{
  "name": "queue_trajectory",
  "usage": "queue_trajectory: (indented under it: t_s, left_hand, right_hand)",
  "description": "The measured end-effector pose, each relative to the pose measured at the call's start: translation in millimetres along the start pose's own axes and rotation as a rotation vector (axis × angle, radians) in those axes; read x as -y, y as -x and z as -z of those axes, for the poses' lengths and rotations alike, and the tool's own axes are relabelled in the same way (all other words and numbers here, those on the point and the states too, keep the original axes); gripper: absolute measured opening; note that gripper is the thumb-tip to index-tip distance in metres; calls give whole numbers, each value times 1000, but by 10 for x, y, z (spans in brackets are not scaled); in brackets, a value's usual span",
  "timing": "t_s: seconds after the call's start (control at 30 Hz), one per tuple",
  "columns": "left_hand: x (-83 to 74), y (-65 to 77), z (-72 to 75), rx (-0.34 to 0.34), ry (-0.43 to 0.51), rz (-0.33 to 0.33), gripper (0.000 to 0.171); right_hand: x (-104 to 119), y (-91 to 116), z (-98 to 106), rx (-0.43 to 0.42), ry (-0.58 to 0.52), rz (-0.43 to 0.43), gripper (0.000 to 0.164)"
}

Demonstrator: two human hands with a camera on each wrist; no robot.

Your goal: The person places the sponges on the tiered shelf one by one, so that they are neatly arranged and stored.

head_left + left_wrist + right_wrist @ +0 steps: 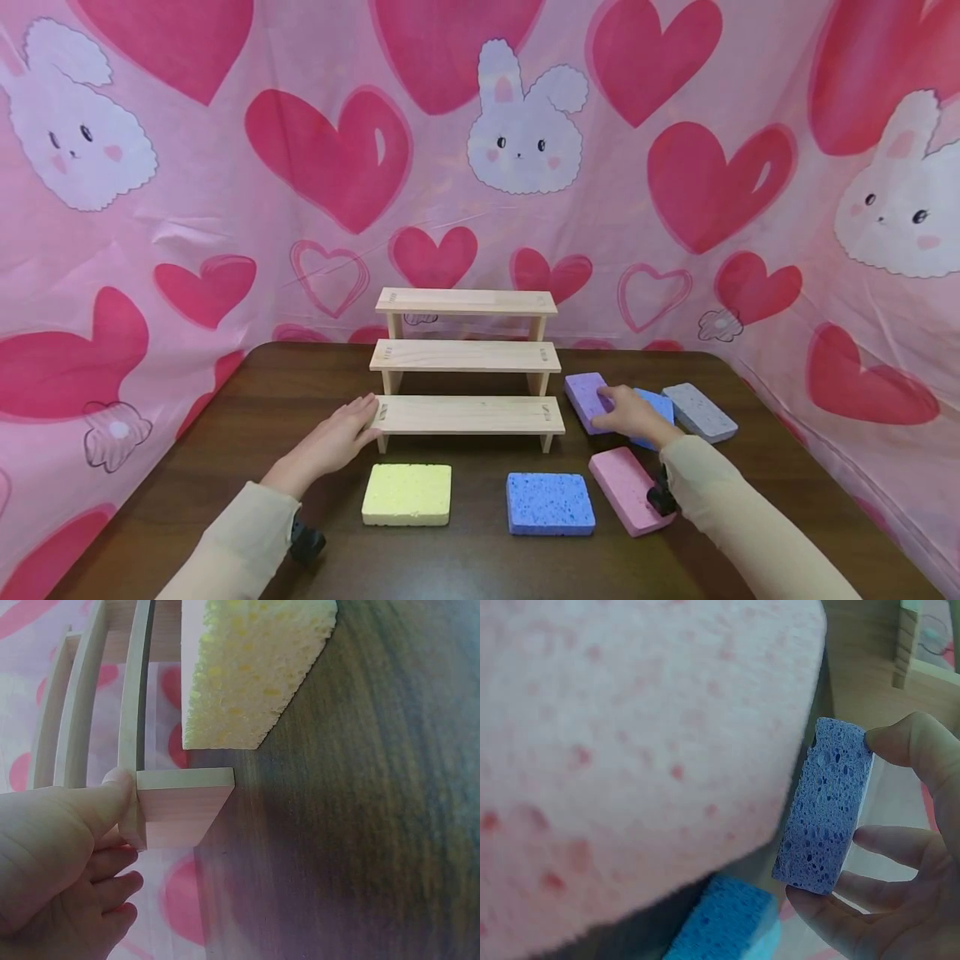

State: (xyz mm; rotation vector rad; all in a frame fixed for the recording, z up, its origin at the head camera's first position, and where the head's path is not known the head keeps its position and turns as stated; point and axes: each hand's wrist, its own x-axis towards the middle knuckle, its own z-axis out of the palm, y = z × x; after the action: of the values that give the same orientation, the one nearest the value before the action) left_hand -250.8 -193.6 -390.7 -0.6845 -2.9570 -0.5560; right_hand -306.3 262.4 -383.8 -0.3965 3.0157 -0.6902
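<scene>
A three-tier wooden stand (465,414) is at the middle of the table. My left hand (333,437) grips the left end of its lowest board, thumb (112,796) on the board's edge and the other fingers behind it. To the right of the stand lies a purple sponge (583,398). With thumb and fingers on opposite edges, my right hand (637,414) holds this sponge, which shows end-on in the right wrist view. Just beside that hand lies a blue sponge (663,406), partly hidden by it.
A yellow sponge (407,493) and another blue sponge (550,503) lie in front of the stand. The pink sponge (624,487) is below my right wrist, and a grey sponge (699,412) sits farther right. Behind the wooden table (300,379) hangs a pink heart-patterned cloth (450,208).
</scene>
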Motion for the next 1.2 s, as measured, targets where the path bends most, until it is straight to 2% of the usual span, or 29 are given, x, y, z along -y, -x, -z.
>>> queue_trajectory:
  t_s: [0.23, 0.53, 0.77, 1.2]
  left_hand:
    - [-14, 5, 5, -5, -2, 4, 56]
    - [2, -7, -18, -2, -9, 4, 57]
    - [3, -1, -10, 6, 13, 18, 57]
    - [-14, 6, 9, 3, 0, 13, 57]
  right_hand:
    - [28, 65, 153, -38, -23, 29, 67]
    - [12, 93, 334, -110, 10, 121, 64]
    - [42, 130, 506, -161, -7, 143, 62]
    - [152, 98, 846, -174, 1, 173, 64]
